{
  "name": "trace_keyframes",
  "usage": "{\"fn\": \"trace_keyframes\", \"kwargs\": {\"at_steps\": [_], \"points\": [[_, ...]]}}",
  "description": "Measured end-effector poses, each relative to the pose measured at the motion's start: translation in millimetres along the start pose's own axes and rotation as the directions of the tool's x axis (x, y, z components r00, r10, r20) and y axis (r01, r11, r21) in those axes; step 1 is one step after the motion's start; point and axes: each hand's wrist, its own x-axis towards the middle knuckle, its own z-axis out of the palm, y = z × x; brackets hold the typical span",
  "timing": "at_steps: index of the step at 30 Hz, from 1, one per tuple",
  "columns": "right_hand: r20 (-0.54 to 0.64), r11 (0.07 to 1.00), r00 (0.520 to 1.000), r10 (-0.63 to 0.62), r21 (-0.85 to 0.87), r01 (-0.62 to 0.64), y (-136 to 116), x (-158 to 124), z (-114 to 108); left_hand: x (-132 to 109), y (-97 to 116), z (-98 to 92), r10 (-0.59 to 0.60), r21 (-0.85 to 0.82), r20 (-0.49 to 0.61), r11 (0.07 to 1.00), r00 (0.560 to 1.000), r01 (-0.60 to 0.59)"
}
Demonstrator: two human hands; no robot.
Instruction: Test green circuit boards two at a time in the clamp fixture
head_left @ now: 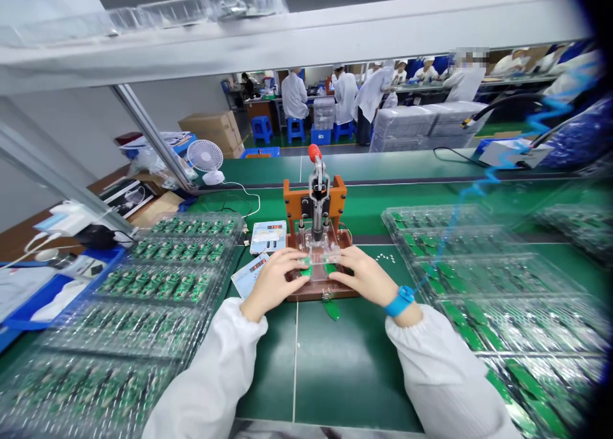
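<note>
Circuit boards (527,388) at the right edge are blurred.

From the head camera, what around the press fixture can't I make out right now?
Head view:
- Green board in the clear fixture: mostly hidden by the left hand and right hand.
- Digital readout box: digits too small to read.
- Right-side tray boards: blurred near the lens.

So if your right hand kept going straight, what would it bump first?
The right hand would probably meet the green circuit board first, just at its fingertips, on the clear acrylic plate; depth is hard to judge.
</note>
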Motion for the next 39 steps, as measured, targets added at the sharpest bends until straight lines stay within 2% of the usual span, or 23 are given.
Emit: {"fn": "trace_keyframes", "kwargs": {"at_steps": [3,6,18,24,26,28,30,31,33,35,36,37,39], "points": [[0.055,1.0,0.998,-0.014,-0.009,0.015,5.6,8.0,5.0,5.5,-4.1,5.5,-0.003,-0.019,0.041,1.0,0.999,0.003],[0.075,1.0,0.997,0.0,-0.011,0.001,5.1,7.3,6.8,2.9,-4.8,9.8,-0.018,-0.051,0.033,0.998,0.999,0.02],[0.039,1.0,0.999,0.011,-0.004,-0.01,-1.8,5.3,3.4,-0.7,-5.2,14.0,-0.008,-0.008,0.0,1.0,1.0,0.008],[-0.092,1.0,0.996,0.014,-0.005,-0.014,-12.5,-7.4,12.9,-18.0,5.1,24.9,-0.051,0.051,-0.086,0.997,0.995,0.056],[-0.19,0.999,0.981,0.029,-0.009,-0.031,-14.2,-9.4,10.1,-25.5,11.7,26.4,-0.044,0.081,-0.171,0.995,0.984,0.059],[-0.328,0.998,0.942,0.062,-0.009,-0.069,-16.3,-4.8,-2.6,-32.1,19.8,27.4,-0.013,0.076,-0.3,0.996,0.954,0.038],[-0.447,0.996,0.89,0.086,0.013,-0.09,-20.6,9.1,-25.4,-37.3,28.3,30.7,0.081,0.057,-0.363,0.996,0.928,-0.065],[-0.491,0.996,0.866,0.089,0.027,-0.087,-23.6,19.6,-39.5,-39.6,32.1,33.9,0.153,0.055,-0.345,0.988,0.926,-0.142],[-0.555,0.997,0.828,0.077,0.049,-0.06,-29.6,47.3,-68.7,-43.4,37.7,43.1,0.293,0.06,-0.235,0.956,0.927,-0.288],[-0.605,0.996,0.793,0.068,0.093,-0.015,-33.4,81.8,-93.6,-46.7,39.8,53.8,0.36,0.061,-0.096,0.933,0.928,-0.356],[-0.607,0.986,0.789,0.094,0.165,0.009,-33.9,100.6,-102.8,-48.1,39.7,58.4,0.366,0.06,-0.042,0.93,0.93,-0.363],[-0.571,0.965,0.808,0.145,0.263,0.013,-33.4,119.9,-109.5,-49.1,38.9,62.0,0.362,0.06,0.002,0.93,0.932,-0.361],[-0.395,0.874,0.87,0.295,0.48,-0.078,-30.8,157.1,-116.0,-50.2,36.9,65.4,0.353,0.061,0.049,0.933,0.934,-0.356]]}}
